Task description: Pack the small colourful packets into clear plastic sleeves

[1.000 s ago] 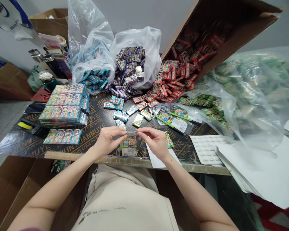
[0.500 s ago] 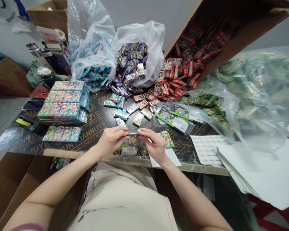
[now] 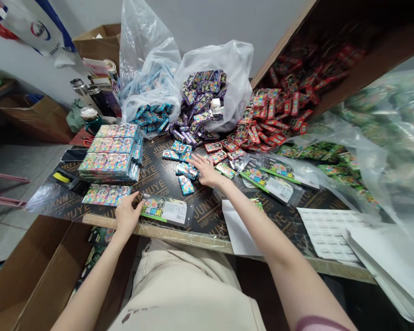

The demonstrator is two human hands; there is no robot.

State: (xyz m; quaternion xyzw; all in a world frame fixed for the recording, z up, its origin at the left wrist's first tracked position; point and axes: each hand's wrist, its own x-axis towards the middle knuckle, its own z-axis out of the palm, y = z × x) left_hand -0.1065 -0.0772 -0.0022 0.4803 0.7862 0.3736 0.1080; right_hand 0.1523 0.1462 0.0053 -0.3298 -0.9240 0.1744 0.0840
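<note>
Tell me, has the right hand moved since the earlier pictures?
Yes. The right hand went forward, away from the table's front edge, to the loose packets.

Stacked packs point(image 3: 112, 154) left on the table point(image 3: 158, 179), loose sachets point(image 3: 186, 171) centre, sticker sheet point(image 3: 326, 225) right.

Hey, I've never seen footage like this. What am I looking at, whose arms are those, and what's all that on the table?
The camera sits on a person's head and looks down, so both bare arms are that person's own; no machine here. The left hand rests on one end of a flat clear packet near the table edge. The right hand reaches, fingers spread, over loose packets. Behind them lie heaps of blue packets, purple packets and red packets, and a stack of filled packs stands at the left.
</note>
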